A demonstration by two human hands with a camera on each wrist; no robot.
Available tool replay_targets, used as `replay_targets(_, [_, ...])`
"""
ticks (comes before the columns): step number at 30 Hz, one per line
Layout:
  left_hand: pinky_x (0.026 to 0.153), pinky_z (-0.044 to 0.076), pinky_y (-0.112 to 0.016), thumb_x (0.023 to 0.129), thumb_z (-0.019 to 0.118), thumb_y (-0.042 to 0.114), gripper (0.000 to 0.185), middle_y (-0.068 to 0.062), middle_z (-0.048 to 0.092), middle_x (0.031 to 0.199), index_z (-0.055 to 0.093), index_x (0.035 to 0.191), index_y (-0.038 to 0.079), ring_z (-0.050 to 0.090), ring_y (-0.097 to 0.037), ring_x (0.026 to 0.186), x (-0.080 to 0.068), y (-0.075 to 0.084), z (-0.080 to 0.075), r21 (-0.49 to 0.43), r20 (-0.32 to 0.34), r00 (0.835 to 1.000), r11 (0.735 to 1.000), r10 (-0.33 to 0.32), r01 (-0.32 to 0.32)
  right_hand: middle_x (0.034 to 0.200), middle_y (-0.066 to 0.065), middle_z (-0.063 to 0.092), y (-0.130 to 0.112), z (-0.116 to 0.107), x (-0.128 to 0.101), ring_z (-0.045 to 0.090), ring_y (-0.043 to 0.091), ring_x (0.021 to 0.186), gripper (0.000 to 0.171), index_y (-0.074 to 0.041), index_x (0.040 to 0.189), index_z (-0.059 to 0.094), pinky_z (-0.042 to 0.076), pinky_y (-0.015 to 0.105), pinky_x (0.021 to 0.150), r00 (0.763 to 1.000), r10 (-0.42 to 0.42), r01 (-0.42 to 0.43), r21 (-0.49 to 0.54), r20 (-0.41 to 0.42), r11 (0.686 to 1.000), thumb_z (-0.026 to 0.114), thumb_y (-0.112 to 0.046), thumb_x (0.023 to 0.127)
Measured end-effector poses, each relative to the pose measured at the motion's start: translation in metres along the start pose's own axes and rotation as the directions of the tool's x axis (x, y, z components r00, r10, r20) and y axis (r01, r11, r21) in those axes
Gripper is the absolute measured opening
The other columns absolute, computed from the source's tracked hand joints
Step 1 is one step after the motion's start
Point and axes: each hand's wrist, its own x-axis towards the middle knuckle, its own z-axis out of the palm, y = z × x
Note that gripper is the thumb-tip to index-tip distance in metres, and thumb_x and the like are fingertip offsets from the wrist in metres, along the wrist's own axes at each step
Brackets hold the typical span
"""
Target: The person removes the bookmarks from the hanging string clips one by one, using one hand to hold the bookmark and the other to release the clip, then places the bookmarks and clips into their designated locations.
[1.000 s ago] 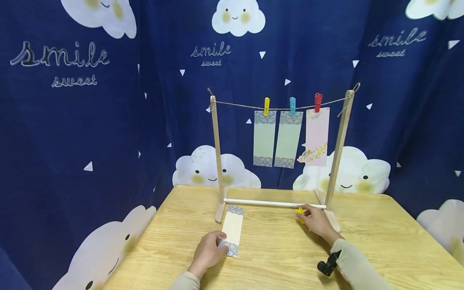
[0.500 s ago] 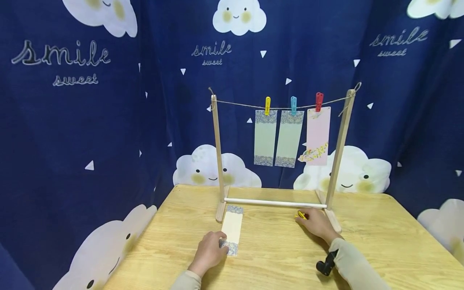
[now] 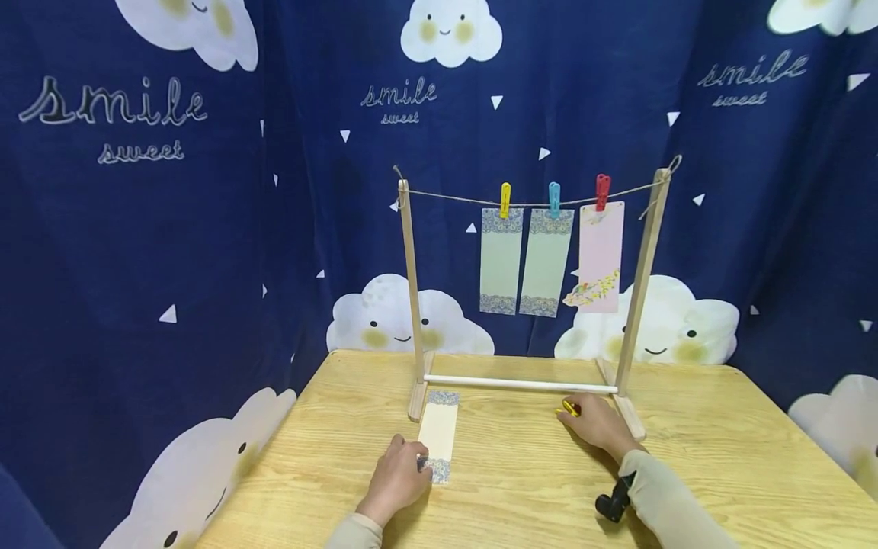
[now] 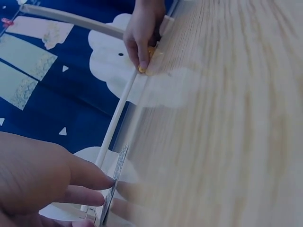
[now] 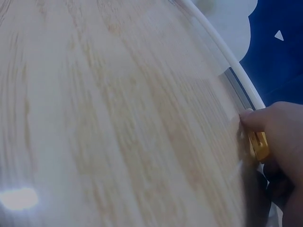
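Observation:
A cream paper strip [image 3: 438,437] with blue patterned ends lies flat on the wooden table [image 3: 521,488], just in front of the rack's left foot. My left hand [image 3: 401,476] holds its near end, fingertips [image 4: 102,182] at the strip's edge [image 4: 115,182]. My right hand [image 3: 595,422] rests on the table near the rack's right foot and pinches a yellow clothespin [image 3: 570,407], which shows orange under the fingers [image 5: 259,145] in the right wrist view. The same right hand [image 4: 142,33] appears far off in the left wrist view.
A wooden rack [image 3: 411,305] with a string [image 3: 453,197] stands at the table's back. Three strips hang from it: two pale green ones [image 3: 500,263] on yellow and blue pins, one pink [image 3: 600,259] on a red pin. A white dowel [image 3: 521,383] joins the feet. A cloud-print curtain hangs behind.
My right hand has drawn slightly back from the dowel with the yellow clothespin in it. My left hand has stayed on the strip's near end.

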Motion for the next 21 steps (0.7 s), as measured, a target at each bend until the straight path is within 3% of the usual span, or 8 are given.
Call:
replay_targets(3, [0.056,0.05,-0.035,0.085,0.08,0.016,0.026,-0.009,0.057,0.097,0.076,0.108,0.004,0.052,-0.021,0.076,-0.0003,-0.0003,-0.0004,0.042,-0.006,1.0,0.999,-0.023,0.023,0.067,-0.002,0.042,-0.0007,0.0002,0.0006,0.038,0.014,0.061,0.016,-0.016,0.084,0.065,0.028,0.032,0.056,1.0,0.007,-0.007,-0.002,-0.004,1.0,0.076,-0.023,0.095])
replay_targets(7, [0.052,0.046,-0.031,0.085,0.08,0.018,0.026,-0.006,0.057,0.095,0.077,0.108,0.007,0.05,-0.019,0.073,-0.0007,-0.0006,-0.0014,0.051,-0.002,0.999,0.998,-0.039,0.039,0.069,-0.001,0.047,-0.0018,0.0,-0.0002,0.042,0.016,0.063,0.012,-0.012,0.093,0.072,0.031,0.034,0.057,1.0,0.026,-0.026,0.007,0.005,1.0,0.077,-0.023,0.094])
replay_targets(11, [0.05,0.044,-0.03,0.084,0.079,0.017,0.027,-0.005,0.055,0.094,0.077,0.108,0.006,0.048,-0.018,0.071,-0.0006,-0.0004,-0.0011,0.039,0.009,0.999,0.998,-0.041,0.04,0.079,0.0,0.058,-0.0024,-0.0008,-0.0025,0.049,0.017,0.07,0.027,-0.003,0.111,0.076,0.04,0.036,0.061,0.999,0.035,-0.035,0.002,0.005,0.999,0.079,-0.023,0.092])
replay_targets(14, [0.05,0.044,-0.03,0.083,0.079,0.017,0.028,-0.005,0.054,0.094,0.077,0.109,0.006,0.048,-0.018,0.07,-0.0004,-0.0012,0.0007,0.033,0.0,0.999,0.999,-0.041,0.041,0.08,0.0,0.058,-0.0023,-0.0019,-0.0036,0.049,0.017,0.07,0.04,0.001,0.122,0.073,0.04,0.035,0.06,0.999,0.052,-0.052,0.008,-0.002,0.999,0.08,-0.024,0.091])
replay_targets(17, [0.051,0.043,-0.031,0.081,0.08,0.017,0.033,-0.005,0.054,0.095,0.076,0.111,0.007,0.048,-0.018,0.071,0.0012,-0.0013,0.0021,0.024,-0.027,0.998,0.998,-0.051,0.051,0.074,0.001,0.053,-0.0032,-0.0044,-0.0034,0.045,0.018,0.065,0.044,0.003,0.126,0.07,0.036,0.035,0.058,0.997,0.073,-0.072,0.034,-0.011,0.997,0.079,-0.023,0.092])
replay_targets(21, [0.055,0.045,-0.03,0.081,0.082,0.019,0.038,-0.008,0.057,0.098,0.075,0.116,0.007,0.05,-0.018,0.075,0.0051,0.0,0.0018,0.0,-0.076,0.996,0.999,-0.048,0.048,0.08,0.003,0.061,-0.0047,-0.0084,-0.0018,0.055,0.019,0.071,0.043,0.004,0.125,0.07,0.046,0.038,0.062,0.996,0.07,-0.068,0.043,-0.055,0.997,0.079,-0.023,0.093])
